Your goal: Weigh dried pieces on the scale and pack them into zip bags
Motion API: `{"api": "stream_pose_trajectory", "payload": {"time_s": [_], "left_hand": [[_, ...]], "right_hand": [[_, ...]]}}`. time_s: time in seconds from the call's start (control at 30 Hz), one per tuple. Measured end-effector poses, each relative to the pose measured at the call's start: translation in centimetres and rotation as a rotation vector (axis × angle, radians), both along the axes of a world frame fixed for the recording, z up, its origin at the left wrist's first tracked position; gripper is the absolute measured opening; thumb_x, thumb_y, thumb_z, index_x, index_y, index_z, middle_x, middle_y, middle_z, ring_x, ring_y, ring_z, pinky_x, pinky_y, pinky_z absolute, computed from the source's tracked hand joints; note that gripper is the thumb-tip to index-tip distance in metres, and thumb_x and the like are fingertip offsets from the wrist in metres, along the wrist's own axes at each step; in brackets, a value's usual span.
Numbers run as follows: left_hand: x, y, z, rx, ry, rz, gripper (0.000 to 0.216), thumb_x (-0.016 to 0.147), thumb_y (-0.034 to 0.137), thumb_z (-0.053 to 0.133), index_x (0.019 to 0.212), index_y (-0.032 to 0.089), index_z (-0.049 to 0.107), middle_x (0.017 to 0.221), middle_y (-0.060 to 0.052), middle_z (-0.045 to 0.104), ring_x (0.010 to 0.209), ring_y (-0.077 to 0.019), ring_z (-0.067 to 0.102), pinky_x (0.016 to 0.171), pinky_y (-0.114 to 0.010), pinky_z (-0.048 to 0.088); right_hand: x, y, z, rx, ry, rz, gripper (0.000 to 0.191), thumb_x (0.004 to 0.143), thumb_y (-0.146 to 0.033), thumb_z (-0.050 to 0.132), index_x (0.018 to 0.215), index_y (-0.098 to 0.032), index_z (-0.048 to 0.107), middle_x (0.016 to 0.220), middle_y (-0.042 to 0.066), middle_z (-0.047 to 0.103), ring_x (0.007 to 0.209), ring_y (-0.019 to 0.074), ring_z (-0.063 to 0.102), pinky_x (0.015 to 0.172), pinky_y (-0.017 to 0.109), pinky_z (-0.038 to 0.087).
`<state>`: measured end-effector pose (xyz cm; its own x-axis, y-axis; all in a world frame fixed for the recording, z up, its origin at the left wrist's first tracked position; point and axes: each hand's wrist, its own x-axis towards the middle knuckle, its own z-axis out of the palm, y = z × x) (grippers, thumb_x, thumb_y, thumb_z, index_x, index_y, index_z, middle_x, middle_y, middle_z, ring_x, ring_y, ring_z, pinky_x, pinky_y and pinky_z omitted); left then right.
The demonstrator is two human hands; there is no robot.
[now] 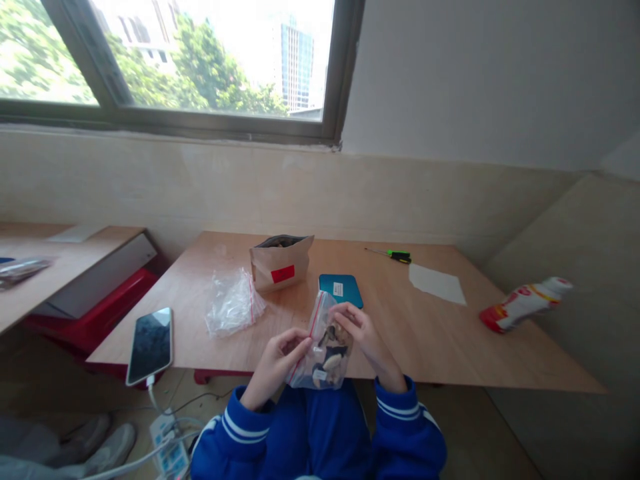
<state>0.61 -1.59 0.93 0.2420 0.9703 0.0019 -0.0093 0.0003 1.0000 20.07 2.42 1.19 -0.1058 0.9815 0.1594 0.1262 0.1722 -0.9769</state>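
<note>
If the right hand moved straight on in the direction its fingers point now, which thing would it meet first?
The zip bag, which the right hand seems to touch. Past it, the line appears to lead toward the brown pouch, though depth is hard to judge.

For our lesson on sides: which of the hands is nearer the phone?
Left. The left hand is right of the phone; the right hand is farther right, across the clear bag.

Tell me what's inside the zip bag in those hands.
The zip bag holds dark, tan and pale pieces. Anything behind the front pieces or the right hand can't be seen.
</note>
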Motion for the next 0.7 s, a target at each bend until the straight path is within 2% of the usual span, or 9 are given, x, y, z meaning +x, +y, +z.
{"api": "stream_pose_trajectory", "payload": {"time_s": [0.1,0.13,0.17,0.23,0.3,0.4,0.53,0.7], "left_hand": [[0.8,-0.1,-0.5,0.005,-0.017,0.083,0.027,0.078,0.040,0.063,0.078,0.013,0.065,0.070,-0.003,0.066,0.065,-0.0136,0.059,0.060,-0.022,0.044],[1.1,0.0,-0.7,0.007,-0.021,0.110,0.027,0.078,0.040,0.063,0.077,0.013,0.065,0.069,-0.003,0.066,0.065,-0.0139,0.059,0.060,-0.022,0.044],[1.3,0.0,-0.8,0.012,-0.022,0.128,0.027,0.078,0.040,0.063,0.078,0.013,0.065,0.070,-0.003,0.066,0.066,-0.0145,0.060,0.061,-0.023,0.044],[1.5,0.1,-1.0,0.036,-0.016,0.152,0.026,0.078,0.039,0.062,0.079,0.013,0.065,0.073,-0.004,0.068,0.069,-0.0158,0.061,0.063,-0.024,0.045],[1.6,0.1,-1.1,0.080,0.002,0.183,0.023,0.078,0.037,0.062,0.079,0.014,0.065,0.075,-0.004,0.068,0.071,-0.0166,0.061,0.065,-0.024,0.045],[1.5,0.0,-1.3,0.151,0.094,0.270,0.019,0.078,0.033,0.061,0.074,0.015,0.062,0.070,-0.002,0.065,0.068,-0.0155,0.059,0.063,-0.024,0.043],[1.5,-0.2,-1.7,0.192,0.198,0.377,0.021,0.077,0.032,0.061,0.065,0.016,0.055,0.061,0.002,0.056,0.057,-0.0115,0.049,0.054,-0.021,0.037],[1.6,-0.4,-2.0,0.193,0.147,0.366,0.018,0.078,0.030,0.059,0.067,0.017,0.052,0.062,0.003,0.054,0.058,-0.0113,0.050,0.055,-0.021,0.039]], "right_hand": [[-1.6,-0.4,-0.9,0.142,-0.100,-0.362,0.033,0.076,-0.041,0.064,0.099,-0.020,0.057,0.102,0.008,0.061,0.093,0.0215,0.058,0.079,0.035,0.049],[-2.3,-0.7,-1.1,0.165,-0.110,-0.432,0.030,0.077,-0.041,0.062,0.097,-0.019,0.056,0.100,0.008,0.060,0.092,0.0209,0.058,0.078,0.034,0.049],[-3.0,-1.2,-1.1,0.162,-0.105,-0.433,0.026,0.080,-0.041,0.059,0.095,-0.019,0.055,0.096,0.008,0.060,0.088,0.0197,0.059,0.077,0.033,0.050],[-4.4,-2.2,-0.9,0.112,-0.073,-0.296,0.021,0.085,-0.040,0.053,0.092,-0.020,0.053,0.086,0.005,0.061,0.079,0.0168,0.061,0.072,0.030,0.051],[-5.6,-3.1,-0.6,0.073,-0.053,-0.175,0.021,0.083,-0.038,0.056,0.094,-0.020,0.051,0.083,0.003,0.062,0.074,0.0156,0.062,0.069,0.028,0.052],[-6.9,-3.7,-0.4,0.033,-0.024,-0.180,0.024,0.079,-0.035,0.062,0.094,-0.019,0.052,0.083,0.004,0.065,0.074,0.0168,0.065,0.068,0.028,0.054],[-7.9,-3.9,-0.4,-0.034,0.037,-0.175,0.022,0.085,-0.037,0.054,0.091,-0.017,0.059,0.085,0.008,0.070,0.078,0.0201,0.069,0.070,0.029,0.056],[-8.0,-4.3,0.0,0.028,-0.075,-0.139,0.031,0.090,-0.035,0.045,0.103,-0.016,0.067,0.101,0.011,0.072,0.090,0.0238,0.069,0.079,0.033,0.055]]}}
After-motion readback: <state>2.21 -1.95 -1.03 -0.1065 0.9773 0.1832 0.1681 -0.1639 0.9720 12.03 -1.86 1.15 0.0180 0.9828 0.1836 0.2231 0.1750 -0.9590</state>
